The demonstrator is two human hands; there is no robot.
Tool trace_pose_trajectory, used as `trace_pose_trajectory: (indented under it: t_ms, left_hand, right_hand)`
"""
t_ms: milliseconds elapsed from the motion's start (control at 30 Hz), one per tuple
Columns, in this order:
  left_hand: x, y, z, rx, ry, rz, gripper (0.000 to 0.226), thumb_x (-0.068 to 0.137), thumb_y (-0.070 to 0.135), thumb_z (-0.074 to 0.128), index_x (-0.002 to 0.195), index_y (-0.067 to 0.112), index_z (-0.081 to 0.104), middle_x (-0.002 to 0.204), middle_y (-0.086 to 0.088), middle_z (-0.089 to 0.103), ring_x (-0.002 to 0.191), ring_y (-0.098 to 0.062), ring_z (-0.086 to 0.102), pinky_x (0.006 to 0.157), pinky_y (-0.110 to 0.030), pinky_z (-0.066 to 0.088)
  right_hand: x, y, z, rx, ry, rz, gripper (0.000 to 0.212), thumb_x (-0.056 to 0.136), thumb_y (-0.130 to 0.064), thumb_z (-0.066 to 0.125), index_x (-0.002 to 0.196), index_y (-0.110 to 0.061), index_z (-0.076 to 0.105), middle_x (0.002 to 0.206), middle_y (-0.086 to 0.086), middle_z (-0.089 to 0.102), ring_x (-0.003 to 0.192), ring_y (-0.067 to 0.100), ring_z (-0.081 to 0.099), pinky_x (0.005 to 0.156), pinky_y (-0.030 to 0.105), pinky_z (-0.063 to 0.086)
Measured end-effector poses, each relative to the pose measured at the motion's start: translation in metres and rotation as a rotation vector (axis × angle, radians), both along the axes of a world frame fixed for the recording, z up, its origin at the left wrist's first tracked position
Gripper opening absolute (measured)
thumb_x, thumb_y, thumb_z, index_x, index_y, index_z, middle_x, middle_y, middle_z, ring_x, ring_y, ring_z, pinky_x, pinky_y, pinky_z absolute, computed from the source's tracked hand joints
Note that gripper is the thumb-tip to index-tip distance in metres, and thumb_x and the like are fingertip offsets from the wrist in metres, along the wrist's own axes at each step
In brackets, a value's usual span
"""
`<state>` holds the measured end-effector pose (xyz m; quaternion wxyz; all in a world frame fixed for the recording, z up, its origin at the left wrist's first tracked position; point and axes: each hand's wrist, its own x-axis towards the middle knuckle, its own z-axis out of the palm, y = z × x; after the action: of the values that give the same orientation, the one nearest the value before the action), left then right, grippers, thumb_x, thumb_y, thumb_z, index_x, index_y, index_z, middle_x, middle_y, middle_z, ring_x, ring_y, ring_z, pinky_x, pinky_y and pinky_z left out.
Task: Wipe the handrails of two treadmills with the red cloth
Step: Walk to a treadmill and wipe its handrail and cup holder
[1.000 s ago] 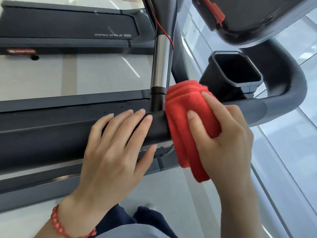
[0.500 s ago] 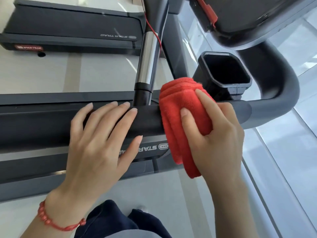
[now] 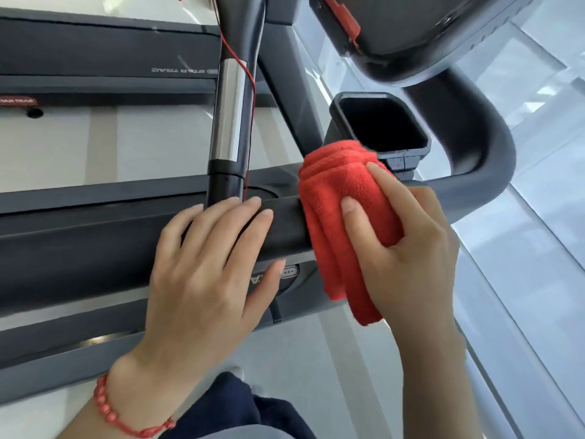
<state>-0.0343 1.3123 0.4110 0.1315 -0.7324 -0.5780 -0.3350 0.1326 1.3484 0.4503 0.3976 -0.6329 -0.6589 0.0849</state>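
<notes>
A dark handrail [image 3: 95,248] runs left to right across the middle and curves up at the right. The folded red cloth [image 3: 335,198] is draped over the rail just right of centre. My right hand [image 3: 411,255] wraps around the cloth and the rail, fingers curled over the top. My left hand [image 3: 209,274] rests on the rail just left of the cloth, fingers laid over it and thumb underneath. A second treadmill [image 3: 104,68] lies beyond, at the top left.
A chrome and black upright post [image 3: 226,128] rises behind the rail, with a thin red cord [image 3: 250,90] along it. A black cup holder [image 3: 380,125] sits just behind the cloth. The console [image 3: 427,30] overhangs at the top right. Pale floor shows below.
The cloth and my right hand have shifted slightly right along the rail toward the cup holder. My left hand keeps its place on the rail.
</notes>
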Motion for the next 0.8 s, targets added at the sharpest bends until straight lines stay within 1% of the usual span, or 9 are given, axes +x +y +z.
trace_pose_trajectory:
  t_ms: [100,200,233,300,367,500,600,667,800]
  left_hand:
    - [0.002,0.001,0.002,-0.002,-0.020,0.009,0.032,0.090,0.025,0.055,0.108,0.000,0.065,0.113,-0.015,0.065,0.107,-0.031,0.058,0.096,-0.046,0.037]
    - [0.009,0.002,0.006,-0.019,-0.060,0.007,0.033,0.090,0.025,0.055,0.110,0.000,0.063,0.114,-0.015,0.064,0.109,-0.031,0.057,0.098,-0.047,0.036]
    - [0.014,0.003,0.007,-0.019,-0.068,0.010,0.034,0.090,0.025,0.055,0.111,0.000,0.063,0.115,-0.015,0.063,0.110,-0.030,0.056,0.099,-0.047,0.035]
    - [0.029,0.007,0.010,-0.020,-0.077,0.010,0.035,0.090,0.026,0.055,0.112,0.000,0.063,0.115,-0.015,0.063,0.111,-0.030,0.056,0.099,-0.048,0.036]
    - [0.044,0.013,0.011,-0.027,-0.071,0.009,0.035,0.090,0.026,0.055,0.111,0.000,0.063,0.115,-0.014,0.063,0.110,-0.030,0.057,0.099,-0.047,0.036]
    - [0.071,0.021,0.011,-0.046,-0.049,0.035,0.034,0.090,0.026,0.055,0.110,0.000,0.063,0.115,-0.016,0.063,0.109,-0.032,0.057,0.096,-0.048,0.039]
    - [0.080,0.024,0.009,-0.060,-0.023,0.068,0.035,0.090,0.027,0.054,0.112,0.001,0.062,0.115,-0.015,0.063,0.109,-0.031,0.057,0.097,-0.047,0.037]
    - [0.084,0.024,0.007,-0.054,-0.014,0.099,0.034,0.090,0.027,0.054,0.111,0.001,0.063,0.114,-0.014,0.064,0.108,-0.031,0.057,0.097,-0.047,0.037]
    - [0.088,0.027,0.006,-0.029,-0.023,0.143,0.033,0.091,0.027,0.053,0.108,0.001,0.064,0.112,-0.014,0.065,0.106,-0.031,0.058,0.097,-0.046,0.037]
  right_hand:
    - [0.002,0.001,0.002,-0.013,-0.013,-0.002,0.041,0.081,-0.048,0.054,0.121,-0.040,0.054,0.095,-0.007,0.054,0.079,0.005,0.048,0.065,0.012,0.036]
    - [0.002,0.000,0.001,0.006,-0.046,0.025,0.042,0.082,-0.047,0.054,0.122,-0.037,0.054,0.098,-0.006,0.054,0.080,0.007,0.048,0.066,0.024,0.039]
    - [0.004,0.000,0.000,0.013,-0.048,0.047,0.042,0.082,-0.048,0.054,0.123,-0.036,0.054,0.099,-0.005,0.054,0.080,0.008,0.049,0.065,0.023,0.040]
    - [0.013,0.002,0.000,0.014,-0.033,0.109,0.044,0.082,-0.047,0.053,0.123,-0.033,0.055,0.100,-0.004,0.056,0.082,0.006,0.050,0.065,0.014,0.040]
    - [0.025,0.007,0.000,0.009,-0.031,0.146,0.044,0.082,-0.046,0.053,0.123,-0.030,0.056,0.101,-0.003,0.057,0.084,0.006,0.051,0.070,0.008,0.038]
    - [0.055,0.017,0.002,0.008,-0.016,0.107,0.042,0.082,-0.044,0.055,0.123,-0.033,0.056,0.099,-0.003,0.057,0.081,0.007,0.048,0.066,0.015,0.035]
    - [0.063,0.020,0.001,0.020,-0.055,0.123,0.042,0.082,-0.045,0.055,0.123,-0.034,0.055,0.101,-0.002,0.056,0.076,0.008,0.049,0.061,0.014,0.039]
    - [0.067,0.021,0.001,0.009,-0.067,0.178,0.043,0.082,-0.045,0.055,0.123,-0.033,0.055,0.101,-0.002,0.056,0.078,0.009,0.051,0.063,0.019,0.043]
    - [0.088,0.034,0.005,-0.017,-0.076,0.279,0.042,0.081,-0.045,0.057,0.122,-0.034,0.057,0.098,-0.006,0.057,0.084,0.005,0.051,0.073,0.006,0.037]
